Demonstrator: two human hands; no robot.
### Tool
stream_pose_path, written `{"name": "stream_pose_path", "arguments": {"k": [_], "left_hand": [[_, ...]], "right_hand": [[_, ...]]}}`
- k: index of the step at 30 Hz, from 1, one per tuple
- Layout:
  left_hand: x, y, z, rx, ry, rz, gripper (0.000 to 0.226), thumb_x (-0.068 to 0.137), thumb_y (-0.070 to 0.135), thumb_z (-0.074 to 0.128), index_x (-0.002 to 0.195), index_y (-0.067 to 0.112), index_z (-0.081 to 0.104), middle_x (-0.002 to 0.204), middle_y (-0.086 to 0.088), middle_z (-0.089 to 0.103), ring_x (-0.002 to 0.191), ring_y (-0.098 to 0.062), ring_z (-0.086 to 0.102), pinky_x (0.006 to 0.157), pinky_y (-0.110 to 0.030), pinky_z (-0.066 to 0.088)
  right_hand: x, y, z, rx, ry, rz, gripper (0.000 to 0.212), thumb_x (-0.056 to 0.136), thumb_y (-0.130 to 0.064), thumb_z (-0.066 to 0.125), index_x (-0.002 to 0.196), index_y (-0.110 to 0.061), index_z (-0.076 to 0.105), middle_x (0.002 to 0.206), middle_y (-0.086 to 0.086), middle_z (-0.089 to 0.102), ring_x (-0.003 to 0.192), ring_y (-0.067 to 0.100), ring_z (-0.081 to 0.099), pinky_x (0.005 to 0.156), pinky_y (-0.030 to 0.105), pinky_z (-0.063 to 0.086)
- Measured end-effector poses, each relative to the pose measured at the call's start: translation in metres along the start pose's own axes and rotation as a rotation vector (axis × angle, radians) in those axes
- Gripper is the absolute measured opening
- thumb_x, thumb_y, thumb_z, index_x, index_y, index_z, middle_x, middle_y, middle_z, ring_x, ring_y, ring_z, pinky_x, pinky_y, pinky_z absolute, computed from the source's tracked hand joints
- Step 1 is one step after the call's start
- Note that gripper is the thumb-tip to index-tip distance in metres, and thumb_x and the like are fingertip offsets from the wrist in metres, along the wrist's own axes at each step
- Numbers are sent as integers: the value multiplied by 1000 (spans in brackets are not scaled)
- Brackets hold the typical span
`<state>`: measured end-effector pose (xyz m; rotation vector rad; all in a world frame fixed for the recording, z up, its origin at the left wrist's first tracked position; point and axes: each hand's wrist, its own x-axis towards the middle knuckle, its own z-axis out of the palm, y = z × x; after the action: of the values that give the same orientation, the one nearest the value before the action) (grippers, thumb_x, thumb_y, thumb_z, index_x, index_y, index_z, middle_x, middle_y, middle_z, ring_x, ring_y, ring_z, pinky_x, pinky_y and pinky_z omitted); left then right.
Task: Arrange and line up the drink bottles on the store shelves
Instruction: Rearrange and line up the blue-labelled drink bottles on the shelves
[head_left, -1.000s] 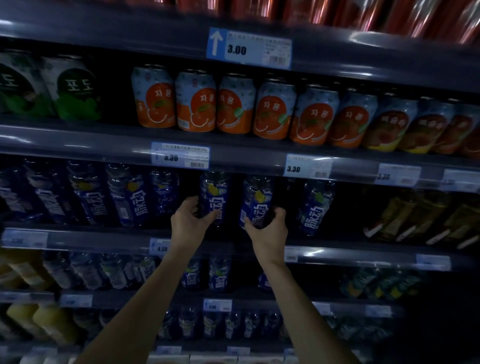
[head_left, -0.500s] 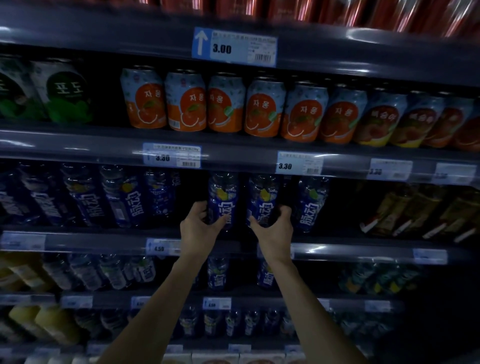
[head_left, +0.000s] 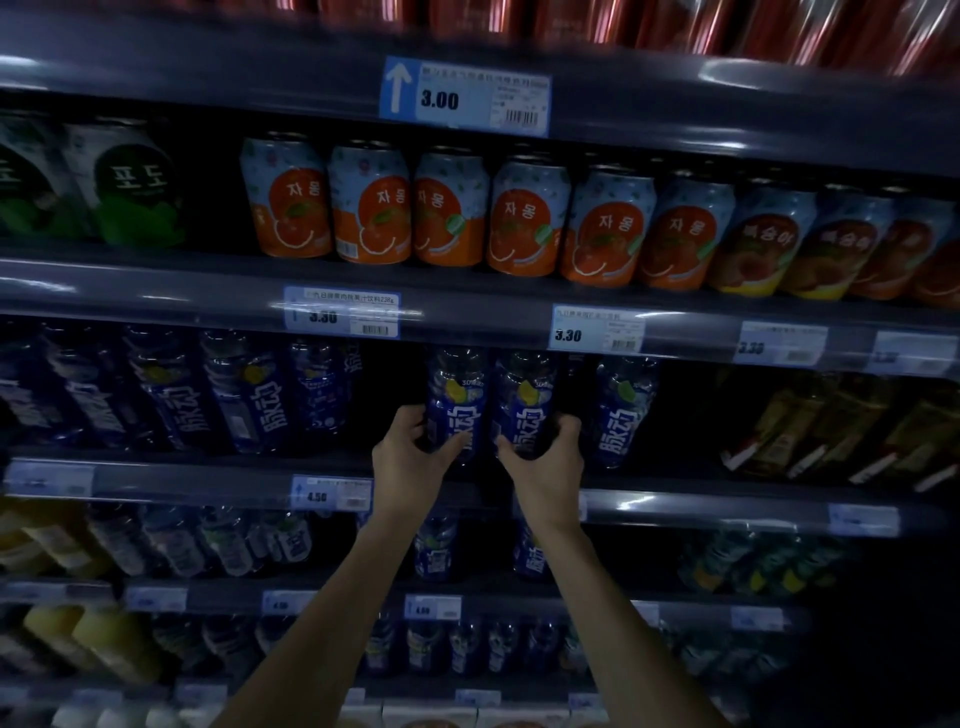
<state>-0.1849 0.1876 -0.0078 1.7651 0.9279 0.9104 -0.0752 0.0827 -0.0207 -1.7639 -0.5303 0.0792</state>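
Note:
Two blue-labelled drink bottles stand upright side by side on the third shelf (head_left: 701, 506). My left hand (head_left: 410, 460) grips the lower part of the left bottle (head_left: 456, 395). My right hand (head_left: 545, 462) grips the lower part of the right bottle (head_left: 524, 400). A third bottle of the same kind (head_left: 623, 410) stands just right of them, apart from my fingers. Further left on this shelf is a leaning row of blue bottles (head_left: 244, 395), with a dark gap (head_left: 392, 384) between that row and the held pair.
Orange and peach cans (head_left: 530, 218) line the shelf above, with green cans (head_left: 135, 187) at the left. Yellow-brown packs (head_left: 831, 426) lie at the right of the bottle shelf. Lower shelves hold more blue bottles (head_left: 436, 545) and yellow juice bottles (head_left: 88, 644). Price tags run along each shelf edge.
Both hands have moved right with their bottles, and the two bottles now stand closer together and nearer the third bottle. The gap on their left has widened.

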Motion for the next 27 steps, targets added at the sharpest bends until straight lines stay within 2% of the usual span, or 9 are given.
{"name": "stream_pose_path", "arguments": {"k": [5, 8, 10, 11, 14, 18, 21, 25, 27], "left_hand": [[-7, 4, 1, -2, -21, 1, 65, 77, 32, 76, 132, 17, 45, 124, 4, 56, 112, -5, 47, 86, -21, 41], [-21, 5, 5, 75, 71, 74, 65, 80, 28, 74, 134, 15, 41, 118, 11, 44, 108, -3, 44, 86, -18, 39], [-32, 6, 9, 133, 134, 137, 51, 81, 27, 72, 123, 17, 44, 113, 10, 40, 97, -3, 45, 78, -15, 39], [-38, 6, 13, 157, 137, 172, 44, 83, 27, 71, 118, 19, 45, 111, 9, 40, 93, -5, 45, 75, -17, 39], [-55, 6, 26, 203, 76, 238, 35, 85, 26, 68, 114, 21, 49, 110, 7, 41, 95, -11, 48, 76, -14, 36], [-78, 6, 52, 320, -34, 364, 41, 86, 21, 67, 124, 15, 51, 124, -6, 47, 112, -21, 47, 93, -29, 43], [-89, 5, 73, 446, -118, 420, 47, 91, 28, 62, 132, 11, 48, 133, -11, 48, 123, -29, 41, 102, -40, 38], [-95, 2, 93, 589, -134, 382, 51, 92, 35, 58, 136, 12, 46, 137, -12, 46, 130, -33, 35, 105, -46, 32], [-96, 2, 96, 625, -94, 383, 51, 90, 35, 61, 133, 11, 50, 134, -14, 49, 128, -36, 38, 106, -49, 32]], "right_hand": [[-7, 5, -1, -15, -13, -8, 78, 81, -44, 71, 143, -17, 32, 143, 3, 44, 131, 17, 40, 103, 30, 36], [-12, 10, -11, 36, 45, -76, 55, 89, -37, 63, 137, -19, 43, 133, -3, 50, 124, 11, 45, 97, 21, 37], [-12, 13, -24, 85, 107, -120, 36, 92, -22, 61, 127, -17, 53, 123, -4, 56, 118, 13, 54, 92, 14, 41], [-11, 14, -32, 101, 145, -139, 31, 91, -15, 60, 122, -16, 56, 119, -2, 60, 113, 15, 58, 91, 16, 45], [-3, 18, -56, 79, 273, -191, 25, 88, -5, 61, 112, -10, 56, 106, 6, 60, 95, 20, 61, 85, 36, 53], [9, 23, -77, 17, 331, -182, 39, 86, -8, 66, 121, -4, 50, 116, 5, 46, 100, 23, 56, 88, 30, 49], [18, 26, -81, -16, 269, -119, 56, 86, -18, 69, 133, -6, 42, 130, 10, 42, 115, 21, 50, 96, 21, 38], [26, 27, -78, -27, 216, -109, 73, 83, -29, 74, 140, -4, 35, 137, 12, 40, 120, 14, 41, 93, 3, 24], [31, 24, -75, 1, 225, -121, 77, 80, -28, 77, 138, -3, 34, 135, 12, 40, 120, 13, 40, 94, 1, 25]]}}
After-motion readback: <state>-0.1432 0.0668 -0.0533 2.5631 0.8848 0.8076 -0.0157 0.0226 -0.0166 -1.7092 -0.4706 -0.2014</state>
